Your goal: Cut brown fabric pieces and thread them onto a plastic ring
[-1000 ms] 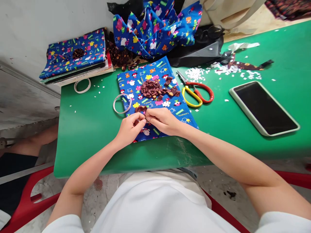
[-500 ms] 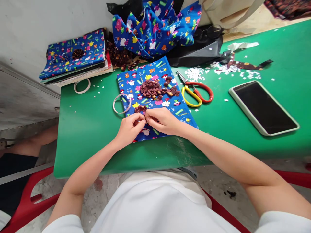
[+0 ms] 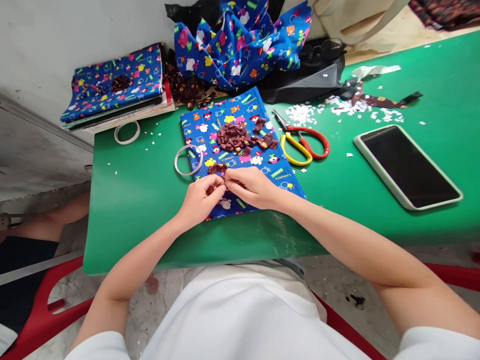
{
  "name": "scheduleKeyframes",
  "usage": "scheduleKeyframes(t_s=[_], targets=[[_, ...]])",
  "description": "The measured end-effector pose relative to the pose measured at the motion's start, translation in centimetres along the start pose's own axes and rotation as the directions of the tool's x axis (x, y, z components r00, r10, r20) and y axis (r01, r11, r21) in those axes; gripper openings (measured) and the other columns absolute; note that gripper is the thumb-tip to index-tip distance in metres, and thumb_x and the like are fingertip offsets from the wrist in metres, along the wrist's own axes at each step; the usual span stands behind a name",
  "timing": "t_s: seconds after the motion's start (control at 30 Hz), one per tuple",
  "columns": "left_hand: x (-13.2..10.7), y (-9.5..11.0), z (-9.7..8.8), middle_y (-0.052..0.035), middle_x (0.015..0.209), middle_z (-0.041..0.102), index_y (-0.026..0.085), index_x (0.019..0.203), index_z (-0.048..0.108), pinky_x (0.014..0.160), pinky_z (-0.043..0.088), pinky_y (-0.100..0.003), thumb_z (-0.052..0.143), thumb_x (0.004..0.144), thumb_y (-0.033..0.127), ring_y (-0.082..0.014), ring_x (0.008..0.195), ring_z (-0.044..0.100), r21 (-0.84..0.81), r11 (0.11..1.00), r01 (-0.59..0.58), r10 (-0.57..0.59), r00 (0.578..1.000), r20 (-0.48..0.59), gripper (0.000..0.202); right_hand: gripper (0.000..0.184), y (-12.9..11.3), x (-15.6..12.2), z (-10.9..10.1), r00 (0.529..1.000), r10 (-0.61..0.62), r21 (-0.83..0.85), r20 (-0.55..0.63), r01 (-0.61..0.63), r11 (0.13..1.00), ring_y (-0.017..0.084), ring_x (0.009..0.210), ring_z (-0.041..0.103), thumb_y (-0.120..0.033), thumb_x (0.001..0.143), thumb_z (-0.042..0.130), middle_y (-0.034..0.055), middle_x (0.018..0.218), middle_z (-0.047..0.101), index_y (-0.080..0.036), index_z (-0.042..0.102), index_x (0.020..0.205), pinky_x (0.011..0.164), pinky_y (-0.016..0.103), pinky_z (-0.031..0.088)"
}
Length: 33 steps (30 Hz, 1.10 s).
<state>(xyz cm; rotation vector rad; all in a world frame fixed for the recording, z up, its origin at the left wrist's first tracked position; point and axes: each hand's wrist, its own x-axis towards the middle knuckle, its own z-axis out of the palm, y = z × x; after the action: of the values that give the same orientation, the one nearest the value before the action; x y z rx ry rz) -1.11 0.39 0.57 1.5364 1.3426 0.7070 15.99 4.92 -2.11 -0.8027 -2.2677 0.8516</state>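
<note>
My left hand (image 3: 200,199) and right hand (image 3: 255,187) are pinching a brown band (image 3: 217,169); looks part-done. Brown pieces (image 3: 234,138) are lying loose beyond, probably remaining.

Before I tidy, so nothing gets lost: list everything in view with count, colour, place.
Table: 1, green, centre.
Front cloth: 1, patterned blue, under hands.
Bits: many, brown, on front cloth.
Ring: 1, brown, at fingers, partly hidden.
Scissors: 1, red-yellow, beside cloth.
Tape rolls: 2, pale, left.
Phone: 1, black, right.
Scraps: many, white, mostly behind scissors.
Books: stack, mixed, back left.
Other cloths: 2, blue, on books; back.
Pile: 1, brown, beside books.
Black sheeting: unclear, black, back.
Glasses: 1, dark, back.
Chairs: unclear, red, below.
Other person's shorts: 1, black, left.
Shirt: 1, white, bottom.
Left hand: 1, bare, at ring.
Right hand: 1, bare, at ring.
</note>
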Motion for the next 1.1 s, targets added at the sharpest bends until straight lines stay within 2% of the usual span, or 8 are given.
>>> scheduleKeyframes(t_s=[0.47, 1.1], targets=[[0.01, -0.02, -0.01, 0.0043, 0.062, 0.044, 0.018, 0.073, 0.055, 0.056, 0.029, -0.023, 0.052, 0.084, 0.027, -0.0087, 0.058, 0.037, 0.034, 0.999, -0.007, 0.007, 1.0, 0.003, 0.015, 0.017, 0.15, -0.14, 0.09, 1.0, 0.002, -0.024, 0.017, -0.002, 1.0, 0.01, 0.05, 0.038, -0.02, 0.084, 0.04, -0.0032, 0.056, 0.044, -0.022, 0.037, 0.067, 0.052, 0.022, 0.027], [-0.06, 0.21, -0.05, 0.005, 0.06, 0.041, 0.018, 0.074, 0.054, 0.055, 0.029, -0.023, 0.052, 0.084, 0.029, -0.0085, 0.056, 0.035, 0.006, 1.0, 0.007, -0.007, 1.0, 0.009, 0.015, 0.016, 0.16, -0.15, -0.08, 0.999, -0.039, -0.039, 0.01, 0.04, 0.998, 0.011, 0.051, 0.042, -0.019, 0.087, 0.039, -0.0024, 0.057, 0.047, -0.022, 0.041, 0.071, 0.053, 0.022, 0.029]])
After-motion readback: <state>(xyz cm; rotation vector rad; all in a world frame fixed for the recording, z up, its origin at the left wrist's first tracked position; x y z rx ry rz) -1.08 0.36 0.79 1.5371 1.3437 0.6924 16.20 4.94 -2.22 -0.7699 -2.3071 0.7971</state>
